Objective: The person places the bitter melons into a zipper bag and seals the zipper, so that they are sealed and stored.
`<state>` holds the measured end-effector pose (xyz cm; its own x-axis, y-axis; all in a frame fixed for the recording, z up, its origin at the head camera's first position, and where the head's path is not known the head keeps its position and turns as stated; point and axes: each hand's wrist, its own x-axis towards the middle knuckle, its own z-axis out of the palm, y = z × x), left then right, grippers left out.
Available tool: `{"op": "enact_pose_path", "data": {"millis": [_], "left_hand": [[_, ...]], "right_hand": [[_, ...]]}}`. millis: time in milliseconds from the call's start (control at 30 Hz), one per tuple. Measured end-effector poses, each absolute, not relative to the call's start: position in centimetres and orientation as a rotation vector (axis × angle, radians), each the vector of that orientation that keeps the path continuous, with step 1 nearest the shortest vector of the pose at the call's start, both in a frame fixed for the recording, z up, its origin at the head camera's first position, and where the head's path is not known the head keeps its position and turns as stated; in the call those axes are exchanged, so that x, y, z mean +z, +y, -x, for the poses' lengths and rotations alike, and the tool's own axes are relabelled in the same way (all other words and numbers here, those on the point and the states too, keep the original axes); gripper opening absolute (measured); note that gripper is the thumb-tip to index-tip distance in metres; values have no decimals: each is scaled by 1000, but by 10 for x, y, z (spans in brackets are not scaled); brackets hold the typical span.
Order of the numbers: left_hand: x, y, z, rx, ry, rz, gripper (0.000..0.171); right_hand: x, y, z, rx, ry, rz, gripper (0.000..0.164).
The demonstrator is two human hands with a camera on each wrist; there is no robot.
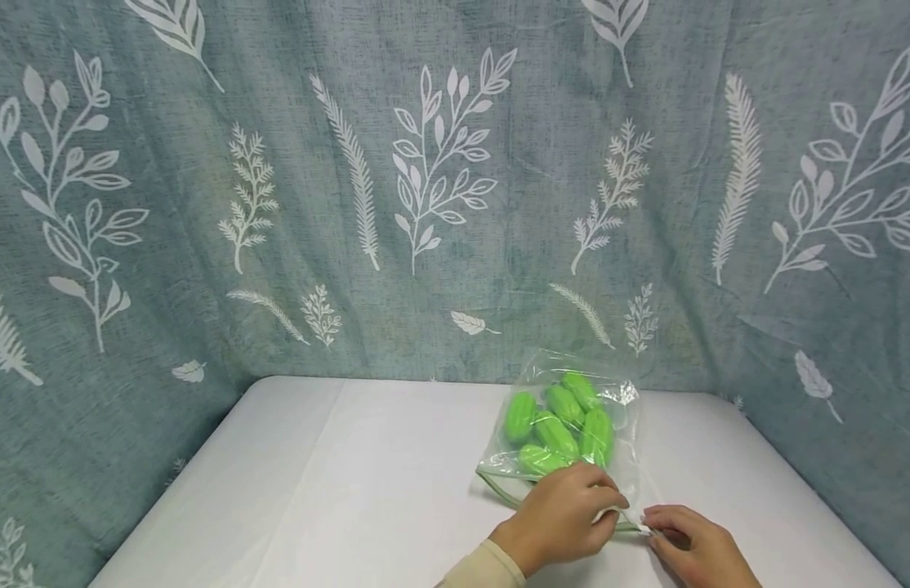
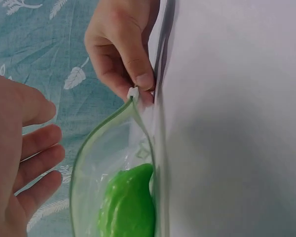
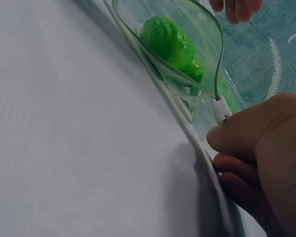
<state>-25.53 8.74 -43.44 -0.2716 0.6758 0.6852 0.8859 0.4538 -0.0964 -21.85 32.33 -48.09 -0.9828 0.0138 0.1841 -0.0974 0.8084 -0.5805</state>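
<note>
A clear slider zip bag (image 1: 622,433) lies on the white table with several bright green, ridged, vegetable-like pieces (image 1: 555,434) in it. Its green-edged mouth faces me and gapes, as the left wrist view shows. At the mouth's right corner, my right hand (image 1: 693,543) pinches the bag by the white slider (image 2: 133,93) between thumb and fingers. My left hand (image 1: 565,514) hovers over the mouth with loosely bent fingers. In the left wrist view, that hand stands apart from the bag and holds nothing.
The white table (image 1: 337,490) stretches far to the left of the bag. A grey-green curtain (image 1: 440,310) with white leaf prints hangs behind the table and along both sides.
</note>
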Motion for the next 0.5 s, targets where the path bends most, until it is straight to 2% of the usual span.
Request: {"op": "enact_pose_path", "data": {"millis": [500], "left_hand": [[-445,96,257,-341,-2111,1263,13]], "right_hand": [[-479,324,219,997,-2824,73,23]]}}
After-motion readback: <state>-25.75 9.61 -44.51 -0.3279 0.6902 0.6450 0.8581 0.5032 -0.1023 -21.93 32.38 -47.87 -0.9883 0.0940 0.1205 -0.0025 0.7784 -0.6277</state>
